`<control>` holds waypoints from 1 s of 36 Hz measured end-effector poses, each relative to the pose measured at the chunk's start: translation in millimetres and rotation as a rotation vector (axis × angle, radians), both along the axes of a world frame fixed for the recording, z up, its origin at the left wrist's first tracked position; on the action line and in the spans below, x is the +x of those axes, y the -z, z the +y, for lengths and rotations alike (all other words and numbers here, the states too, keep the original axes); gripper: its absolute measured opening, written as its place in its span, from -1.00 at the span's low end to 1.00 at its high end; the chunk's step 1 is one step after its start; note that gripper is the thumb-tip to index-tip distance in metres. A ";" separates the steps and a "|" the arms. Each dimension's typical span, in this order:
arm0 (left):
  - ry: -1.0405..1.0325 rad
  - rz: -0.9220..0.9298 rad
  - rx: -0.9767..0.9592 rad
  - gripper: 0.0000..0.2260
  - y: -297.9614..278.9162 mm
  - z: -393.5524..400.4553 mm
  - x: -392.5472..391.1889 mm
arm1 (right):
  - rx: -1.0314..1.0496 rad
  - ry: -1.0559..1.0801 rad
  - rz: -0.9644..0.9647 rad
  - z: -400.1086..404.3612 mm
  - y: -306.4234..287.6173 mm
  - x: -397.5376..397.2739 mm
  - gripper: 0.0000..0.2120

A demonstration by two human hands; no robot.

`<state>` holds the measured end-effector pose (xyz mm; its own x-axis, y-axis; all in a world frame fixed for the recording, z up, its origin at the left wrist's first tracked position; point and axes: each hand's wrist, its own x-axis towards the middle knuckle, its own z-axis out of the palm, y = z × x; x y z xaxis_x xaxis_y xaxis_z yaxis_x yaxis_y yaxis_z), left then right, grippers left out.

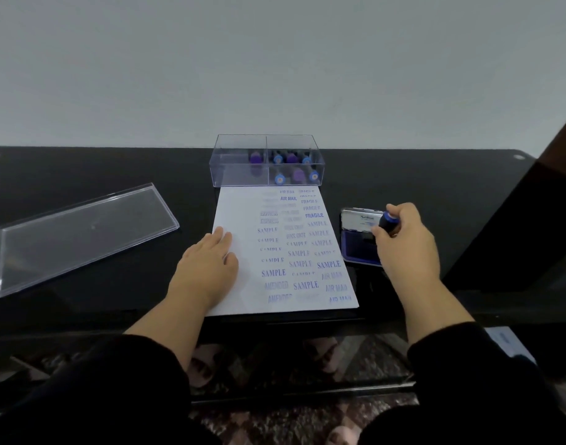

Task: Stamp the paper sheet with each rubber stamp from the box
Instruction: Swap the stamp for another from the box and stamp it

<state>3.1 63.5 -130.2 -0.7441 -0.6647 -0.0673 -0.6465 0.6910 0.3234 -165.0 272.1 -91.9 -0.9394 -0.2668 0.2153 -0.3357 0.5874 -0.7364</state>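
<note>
At frame centre the clear box holds seven stamps behind the paper sheet, left hand flat on it, right hand gripping a rubber stamp over the open ink pad, lid lying far left.

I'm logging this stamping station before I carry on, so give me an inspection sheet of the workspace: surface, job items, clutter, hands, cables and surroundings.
Surface: glossy black table, reflective.
Job's things: paper sheet already covered with blue imprints (SAMPLE, AIR MAIL, FRAGILE, AMENDED); clear box behind it holds several stamps; open ink pad to the right of the sheet.
Clutter: clear box lid lying flat on the left.
Hands: left hand rests flat on the sheet; right hand grips a rubber stamp over the ink pad.
Cables: nothing seen.
Surroundings: plain pale wall; patterned floor below.
</note>
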 end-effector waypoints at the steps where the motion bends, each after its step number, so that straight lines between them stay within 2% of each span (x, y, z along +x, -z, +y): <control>1: 0.001 -0.003 -0.001 -0.54 -0.6 0.0 0.3 | 0.024 0.002 0.004 -0.3 0.3 -0.6 -0.72; 12: 0.008 -0.010 -0.004 -0.55 -1.2 1.2 1.1 | 0.191 0.012 0.039 -6.7 9.0 1.5 -0.76; 31: 0.038 -0.122 -0.043 -0.51 -0.3 -5.9 -1.6 | 0.324 -0.005 0.101 -6.5 6.3 2.3 -0.76; 36: 0.043 -0.082 -0.065 -0.55 -4.4 -14.8 -0.5 | 0.343 -0.008 0.111 -6.7 6.2 1.7 -0.77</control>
<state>2.6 48.8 -125.8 -0.7658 -0.6371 -0.0869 -0.6382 0.7366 0.2238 -163.3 265.3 -98.1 -0.9129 -0.3483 0.2128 -0.4080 0.7913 -0.4554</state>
